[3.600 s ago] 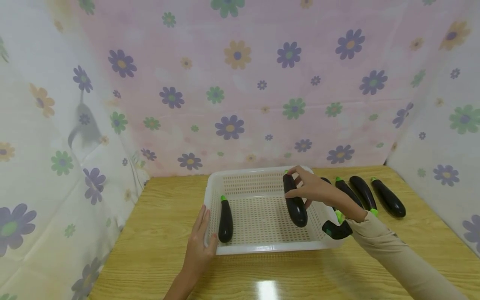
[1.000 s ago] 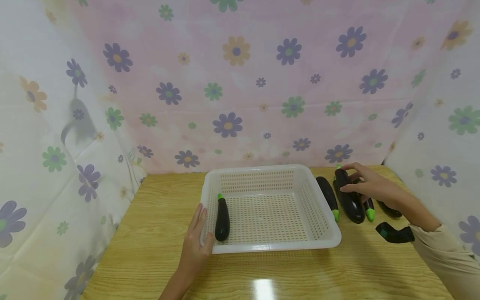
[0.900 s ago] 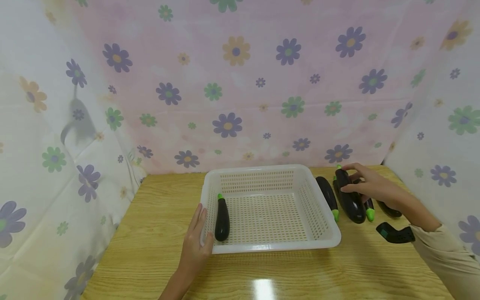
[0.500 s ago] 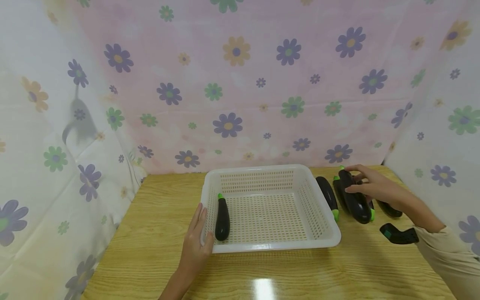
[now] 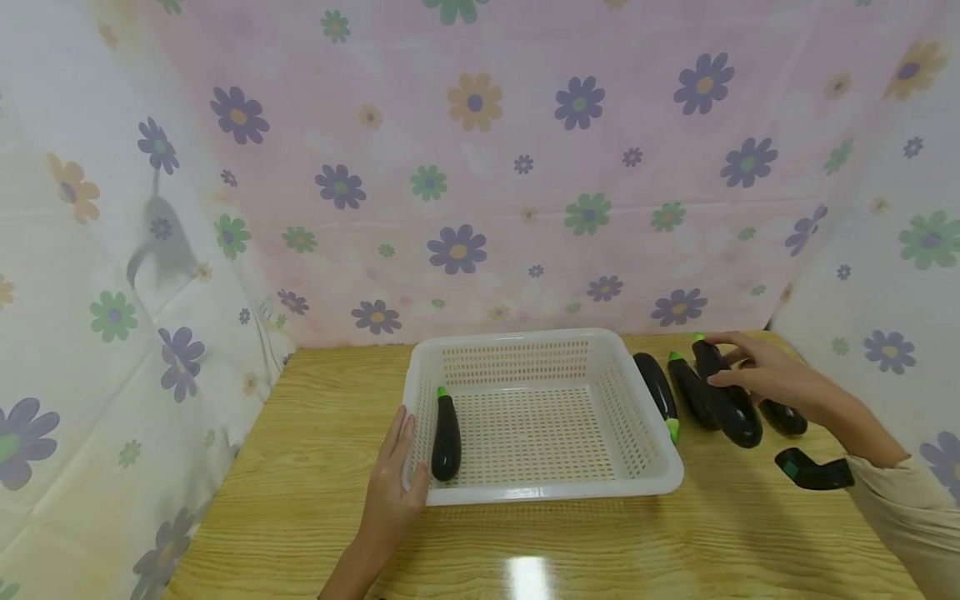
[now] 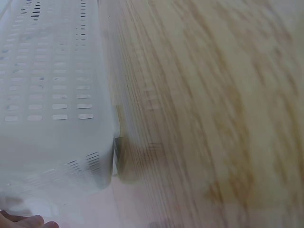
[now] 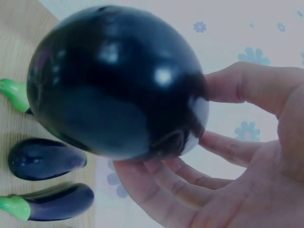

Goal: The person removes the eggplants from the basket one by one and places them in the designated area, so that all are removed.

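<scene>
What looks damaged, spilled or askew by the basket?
Nothing spilled or visibly damaged stands out. One mild oddity: the eggplant just right of the basket has its stem at the near end, while the eggplant inside lies the other way round.

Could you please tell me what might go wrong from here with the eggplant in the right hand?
The held eggplant looks smooth and glossy, so it might slip from the fingers of the right hand. It is close to other eggplants, so moving it could roll one. The left hand touches the basket on its left side, so a bump on the right might turn it.
</scene>
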Demonstrator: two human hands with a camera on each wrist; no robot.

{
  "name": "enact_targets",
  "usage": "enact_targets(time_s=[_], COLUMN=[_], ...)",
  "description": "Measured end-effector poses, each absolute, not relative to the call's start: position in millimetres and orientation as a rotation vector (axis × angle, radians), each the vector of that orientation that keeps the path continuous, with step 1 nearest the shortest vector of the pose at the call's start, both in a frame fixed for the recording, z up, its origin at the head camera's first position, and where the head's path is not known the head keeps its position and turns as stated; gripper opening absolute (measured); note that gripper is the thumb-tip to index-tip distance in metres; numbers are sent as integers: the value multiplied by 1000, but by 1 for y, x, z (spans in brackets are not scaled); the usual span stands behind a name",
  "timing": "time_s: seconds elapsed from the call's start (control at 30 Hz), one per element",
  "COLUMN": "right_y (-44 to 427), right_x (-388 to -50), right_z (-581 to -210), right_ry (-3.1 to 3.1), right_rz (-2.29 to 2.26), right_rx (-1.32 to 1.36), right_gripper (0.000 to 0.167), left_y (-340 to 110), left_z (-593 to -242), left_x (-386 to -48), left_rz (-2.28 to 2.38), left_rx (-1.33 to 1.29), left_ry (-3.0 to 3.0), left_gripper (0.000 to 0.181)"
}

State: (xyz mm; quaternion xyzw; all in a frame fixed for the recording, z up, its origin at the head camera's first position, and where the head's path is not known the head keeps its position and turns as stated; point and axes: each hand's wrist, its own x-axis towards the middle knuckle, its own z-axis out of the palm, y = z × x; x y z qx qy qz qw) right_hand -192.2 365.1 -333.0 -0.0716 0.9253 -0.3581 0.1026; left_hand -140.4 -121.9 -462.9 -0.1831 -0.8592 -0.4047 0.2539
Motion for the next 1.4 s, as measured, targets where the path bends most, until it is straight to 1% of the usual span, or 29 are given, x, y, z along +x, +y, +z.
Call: enact_targets(time_s=[0.3,0.63,0.87,1.4], right_y=[378,389,402,439], right_x=[-192,-187,-185,-182], right_z=[-335,-333,-339,-343], right_ry=[2758,2738,2753,2785], right_rz=[-1056,-1070,-1064,-976], right_rx=[-211,-207,-196,-135], right_gripper=[70,71,66,65], left_y=[-121,-121,-120,-121], left_z=[-462,-460,-459,-460], left_x=[-140,-140,-138,-138], left_rz=[-1103,-1102,-1107,-1104], left_rx=[-493,-471,-470,-438], left_ry=[-2342,-2356,-2363,-2387], left_gripper=[65,64,64,65])
